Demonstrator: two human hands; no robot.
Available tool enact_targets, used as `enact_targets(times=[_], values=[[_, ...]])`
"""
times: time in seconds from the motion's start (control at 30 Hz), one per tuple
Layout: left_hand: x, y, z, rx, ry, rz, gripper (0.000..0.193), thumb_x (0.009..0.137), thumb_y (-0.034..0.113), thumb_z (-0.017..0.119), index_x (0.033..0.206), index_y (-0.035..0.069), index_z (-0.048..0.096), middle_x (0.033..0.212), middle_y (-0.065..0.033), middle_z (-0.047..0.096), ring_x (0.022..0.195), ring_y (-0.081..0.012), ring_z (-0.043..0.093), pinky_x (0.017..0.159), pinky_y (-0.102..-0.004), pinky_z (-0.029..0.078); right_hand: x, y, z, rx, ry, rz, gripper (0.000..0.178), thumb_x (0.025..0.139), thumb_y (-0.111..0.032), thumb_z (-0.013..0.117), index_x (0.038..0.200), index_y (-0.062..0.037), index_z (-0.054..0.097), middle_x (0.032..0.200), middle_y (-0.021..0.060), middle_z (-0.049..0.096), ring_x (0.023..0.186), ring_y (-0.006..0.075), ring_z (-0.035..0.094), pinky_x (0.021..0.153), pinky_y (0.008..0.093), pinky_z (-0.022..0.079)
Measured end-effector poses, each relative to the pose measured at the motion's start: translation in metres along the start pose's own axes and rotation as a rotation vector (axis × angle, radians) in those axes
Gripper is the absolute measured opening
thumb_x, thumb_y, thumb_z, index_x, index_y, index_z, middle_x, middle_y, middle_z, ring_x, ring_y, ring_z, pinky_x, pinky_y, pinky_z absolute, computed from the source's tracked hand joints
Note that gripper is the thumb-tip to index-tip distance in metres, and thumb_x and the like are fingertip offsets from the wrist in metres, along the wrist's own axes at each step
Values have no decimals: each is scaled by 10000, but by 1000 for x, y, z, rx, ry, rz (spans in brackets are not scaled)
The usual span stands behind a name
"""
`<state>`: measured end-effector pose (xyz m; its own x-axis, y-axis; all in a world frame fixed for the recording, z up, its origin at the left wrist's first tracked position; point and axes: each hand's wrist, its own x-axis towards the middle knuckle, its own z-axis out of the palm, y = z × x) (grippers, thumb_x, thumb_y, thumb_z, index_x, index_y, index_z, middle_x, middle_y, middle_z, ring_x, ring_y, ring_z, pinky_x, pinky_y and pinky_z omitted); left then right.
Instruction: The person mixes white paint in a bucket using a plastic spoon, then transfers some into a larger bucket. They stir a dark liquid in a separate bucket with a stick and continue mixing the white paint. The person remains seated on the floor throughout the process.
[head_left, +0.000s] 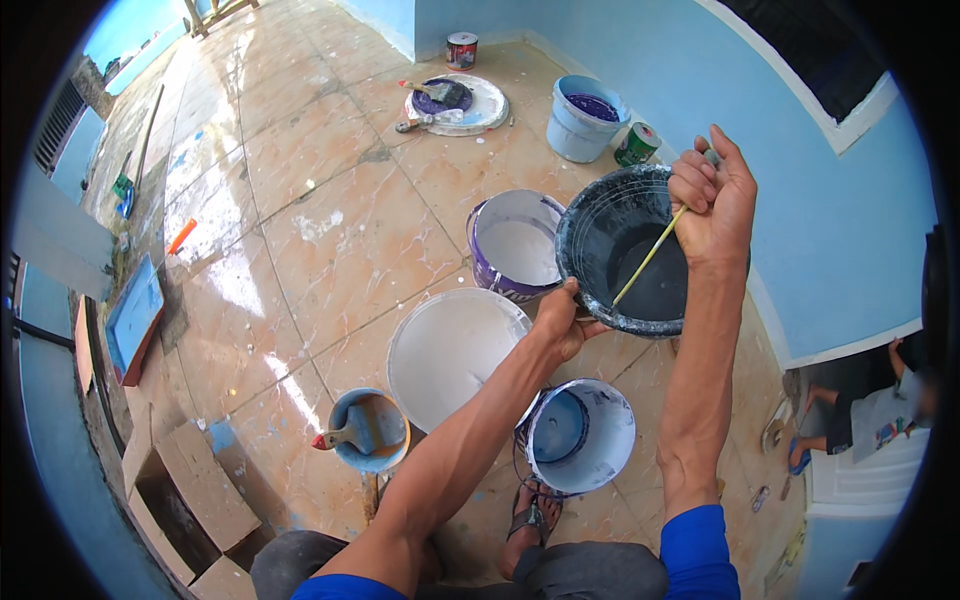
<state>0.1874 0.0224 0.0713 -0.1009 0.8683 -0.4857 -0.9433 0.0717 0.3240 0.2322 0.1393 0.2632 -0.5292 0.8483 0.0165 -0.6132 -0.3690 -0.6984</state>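
Note:
A black bucket (590, 262), smeared pale round its rim and with dark grey inside, stands tilted toward me. My left hand (566, 322) grips its near rim, thumb on top and fingers beneath. My right hand (712, 195) is closed in a fist round a thin yellow stick (650, 258), whose lower end reaches down to the bucket's near inner wall. A purple-and-white bucket (515, 240) stands left of the black one. Nearer to me, a wide tub of white paint (450, 350) sits partly behind my left forearm, beside a white bucket (605, 440) with a blue patch inside.
A paintbrush (352, 436) lies across a small blue pot (347, 458). Farther off stand a light blue bucket (575, 130) with purple paint, a green can (638, 145) and a white lid (482, 100). At left are a blue paint tray (137, 315) and a cardboard box (205, 485). Another person (880, 415) is at far right.

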Motion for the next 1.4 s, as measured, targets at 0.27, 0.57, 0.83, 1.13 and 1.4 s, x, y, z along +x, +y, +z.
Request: enact_targets(times=[0.27,0.57,0.83,1.13,1.4], values=[[-2,0,3,-19,4,-4,393,1098,274,257,1318,-4,426,1265,-246,534,1103,-334,621,952,-479,555,-1,0,0,-13,8,-10,194,901,-97,675,872,-51,489,645,-24,383,452,47,303,392,214,229],[-4,-2,12,186,66,49,424,1091,327,262,1308,40,488,1216,-154,618,1034,-273,655,880,-449,577,-3,-16,-22,6,54,-30,217,899,-114,683,903,-38,480,642,-19,382,454,53,309,388,216,226],[15,-32,5,319,67,107,457,1085,340,305,1387,18,421,1330,-154,543,1121,-331,615,989,-478,528,-2,-30,-97,38,181,4,235,919,-158,669,918,-25,475,619,-21,368,448,56,293,385,212,216],[31,-44,-12,549,82,-142,531,1066,345,401,1459,-9,366,1365,-176,539,1228,-369,555,1061,-466,464,2,-27,-156,13,186,48,185,961,-199,611,913,-44,521,623,-35,385,442,37,302,373,209,215],[-6,70,-52,1097,-641,163,392,974,284,585,1188,-43,616,892,-159,681,755,-291,734,615,-361,624,-8,-40,-191,-82,123,212,176,979,-192,592,944,-39,511,646,-31,388,466,31,329,382,196,250]])
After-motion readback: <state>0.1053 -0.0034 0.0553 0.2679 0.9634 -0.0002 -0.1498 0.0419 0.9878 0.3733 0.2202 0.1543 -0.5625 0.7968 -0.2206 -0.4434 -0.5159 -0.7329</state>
